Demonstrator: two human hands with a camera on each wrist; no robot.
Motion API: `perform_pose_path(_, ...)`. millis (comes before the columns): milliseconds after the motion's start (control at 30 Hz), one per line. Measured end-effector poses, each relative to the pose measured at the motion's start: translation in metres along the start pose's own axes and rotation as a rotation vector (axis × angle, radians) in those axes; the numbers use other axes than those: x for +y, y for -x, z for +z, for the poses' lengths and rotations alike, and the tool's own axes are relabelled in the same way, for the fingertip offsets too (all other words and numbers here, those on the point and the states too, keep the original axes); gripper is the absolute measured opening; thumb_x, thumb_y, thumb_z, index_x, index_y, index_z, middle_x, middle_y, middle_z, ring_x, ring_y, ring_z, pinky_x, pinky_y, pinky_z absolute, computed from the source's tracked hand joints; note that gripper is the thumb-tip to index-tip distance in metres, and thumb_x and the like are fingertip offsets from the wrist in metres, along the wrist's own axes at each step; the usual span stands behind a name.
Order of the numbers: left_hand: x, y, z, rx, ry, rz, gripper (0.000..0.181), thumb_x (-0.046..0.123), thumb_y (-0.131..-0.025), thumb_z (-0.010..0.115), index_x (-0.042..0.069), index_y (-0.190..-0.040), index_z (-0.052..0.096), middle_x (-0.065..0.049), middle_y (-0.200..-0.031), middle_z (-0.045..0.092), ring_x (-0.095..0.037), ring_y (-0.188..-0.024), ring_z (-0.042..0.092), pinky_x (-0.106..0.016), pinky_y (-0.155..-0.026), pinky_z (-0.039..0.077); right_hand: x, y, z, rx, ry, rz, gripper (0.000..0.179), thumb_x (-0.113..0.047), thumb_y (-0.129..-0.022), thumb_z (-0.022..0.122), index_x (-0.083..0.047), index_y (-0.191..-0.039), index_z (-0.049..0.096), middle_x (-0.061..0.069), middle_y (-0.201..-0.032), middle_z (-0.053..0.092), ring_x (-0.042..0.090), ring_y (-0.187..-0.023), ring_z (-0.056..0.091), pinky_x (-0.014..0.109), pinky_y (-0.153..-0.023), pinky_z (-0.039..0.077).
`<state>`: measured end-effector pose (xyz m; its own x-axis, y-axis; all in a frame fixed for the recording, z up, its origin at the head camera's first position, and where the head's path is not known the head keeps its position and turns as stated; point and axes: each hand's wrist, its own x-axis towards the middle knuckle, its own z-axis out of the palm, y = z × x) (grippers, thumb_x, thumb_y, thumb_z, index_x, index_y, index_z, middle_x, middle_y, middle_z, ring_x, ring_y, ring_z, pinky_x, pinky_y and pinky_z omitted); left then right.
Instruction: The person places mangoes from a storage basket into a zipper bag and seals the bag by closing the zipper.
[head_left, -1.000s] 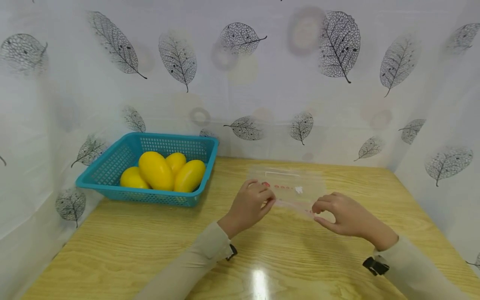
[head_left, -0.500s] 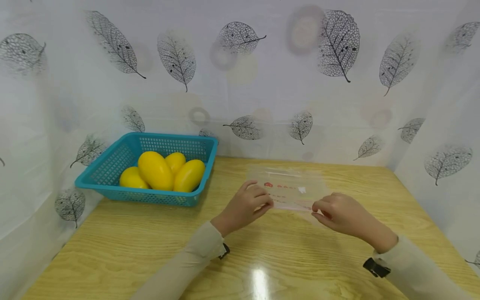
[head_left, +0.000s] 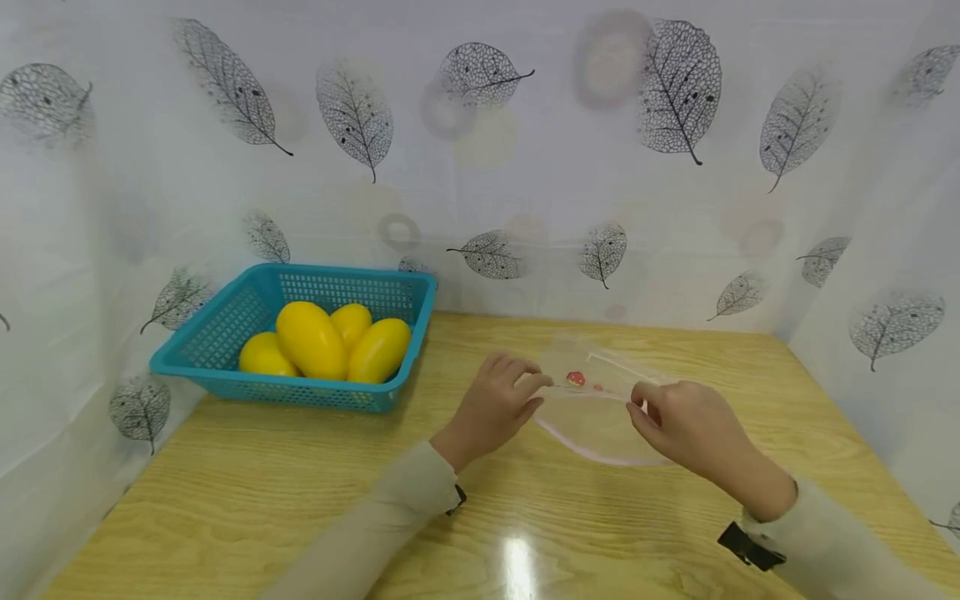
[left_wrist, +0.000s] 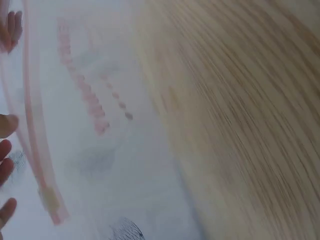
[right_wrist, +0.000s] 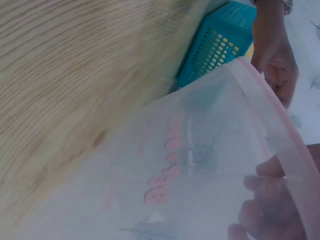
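Left hand (head_left: 495, 407): thumb and fingers almost together, pinching the clear zip-top bag (head_left: 592, 421) at its mouth.
Right hand (head_left: 696, 429): fingers curled, thumb against them, pinching the mouth farther right.
Bag position: over the counter (head_left: 315, 492), toward its far edge.
Bag feel: probably light, limp, slippery; best gripped at the pink-edged mouth.
Teal basket (head_left: 288, 394): toward the counter's far left corner, holding four yellow mangoes (head_left: 311, 342).

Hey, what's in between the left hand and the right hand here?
A see-through plastic bag with red print and a pink edge spans from the left hand to the right hand, as the head view shows.
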<state>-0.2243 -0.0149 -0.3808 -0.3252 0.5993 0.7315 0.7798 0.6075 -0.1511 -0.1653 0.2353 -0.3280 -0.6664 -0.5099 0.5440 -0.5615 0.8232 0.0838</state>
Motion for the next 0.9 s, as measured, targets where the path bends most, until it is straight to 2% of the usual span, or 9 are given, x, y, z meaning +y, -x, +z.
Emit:
perform_pose_path(67,0.007,-0.004,0.000,0.059,-0.024,0.058,0.020,0.019,-0.079,0.075,0.017,-0.097,0.067,0.001,-0.096,0.064,-0.015,-0.090,0.057,-0.029,-0.090,0.046,-0.003,0.000,-0.001,0.009,0.004,0.039,0.010,-0.011,-0.074,0.070,-0.017,-0.072,0.063,-0.017,-0.046,0.035,-0.006,-0.042,0.017,0.015,-0.040,0.018)
perform_pose_path(133,0.014,-0.009,-0.001,0.094,-0.059,0.090,0.023,0.021,-0.077,0.076,0.017,-0.098,0.068,0.002,-0.096,0.065,-0.015,-0.089,0.057,-0.028,-0.090,0.046,-0.005,-0.001,-0.001,0.020,0.005,0.060,0.009,-0.011,-0.074,0.070,-0.018,-0.072,0.063,-0.017,-0.046,0.035,-0.007,-0.042,0.016,0.015,-0.039,0.018)
perform_pose_path(200,0.019,-0.013,0.000,0.088,-0.089,0.081,0.030,0.026,-0.075,0.077,0.017,-0.102,0.066,0.003,-0.098,0.065,-0.014,-0.091,0.057,-0.028,-0.090,0.046,-0.007,-0.001,-0.002,0.028,0.001,0.067,0.010,-0.011,-0.074,0.070,-0.018,-0.071,0.063,-0.017,-0.046,0.036,-0.007,-0.042,0.017,0.015,-0.039,0.019)
perform_pose_path(267,0.021,-0.017,0.003,0.056,-0.101,0.034,0.035,0.029,-0.074,0.078,0.019,-0.104,0.065,0.004,-0.099,0.065,-0.013,-0.092,0.057,-0.027,-0.090,0.045,-0.009,-0.001,-0.002,0.032,-0.004,0.063,0.010,-0.011,-0.073,0.070,-0.017,-0.071,0.063,-0.016,-0.046,0.036,-0.007,-0.042,0.018,0.015,-0.040,0.019)
perform_pose_path(367,0.020,-0.022,0.008,0.028,-0.073,-0.020,0.024,0.028,-0.076,0.077,0.020,-0.096,0.065,0.006,-0.095,0.065,-0.012,-0.091,0.058,-0.028,-0.091,0.045,-0.011,-0.001,-0.002,0.045,-0.006,0.046,0.010,-0.010,-0.073,0.069,-0.017,-0.070,0.062,-0.016,-0.046,0.035,-0.006,-0.042,0.020,0.014,-0.040,0.019)
perform_pose_path(467,0.017,-0.025,0.013,0.060,-0.030,-0.018,0.009,0.022,-0.081,0.072,0.019,-0.083,0.064,0.007,-0.085,0.065,-0.010,-0.084,0.059,-0.028,-0.091,0.046,-0.012,-0.001,-0.002,0.064,-0.010,0.023,0.009,-0.011,-0.072,0.067,-0.016,-0.069,0.061,-0.016,-0.047,0.034,-0.005,-0.043,0.020,0.014,-0.041,0.019)
perform_pose_path(700,0.013,-0.027,0.017,0.158,0.057,0.025,0.013,0.019,-0.081,0.071,0.014,-0.078,0.059,0.004,-0.079,0.061,-0.012,-0.079,0.056,-0.028,-0.087,0.047,-0.013,-0.001,-0.002,0.096,-0.023,-0.026,0.009,-0.016,-0.071,0.064,-0.018,-0.072,0.055,-0.015,-0.051,0.033,-0.004,-0.045,0.021,0.014,-0.043,0.020)
perform_pose_path(900,0.011,-0.029,0.017,0.221,0.095,0.071,0.013,0.014,-0.083,0.069,0.012,-0.078,0.057,0.001,-0.080,0.059,-0.013,-0.082,0.058,-0.030,-0.093,0.046,-0.015,-0.005,-0.005,0.111,-0.045,-0.062,0.015,-0.020,-0.070,0.064,-0.017,-0.078,0.053,-0.015,-0.053,0.036,-0.003,-0.047,0.023,0.014,-0.044,0.021)
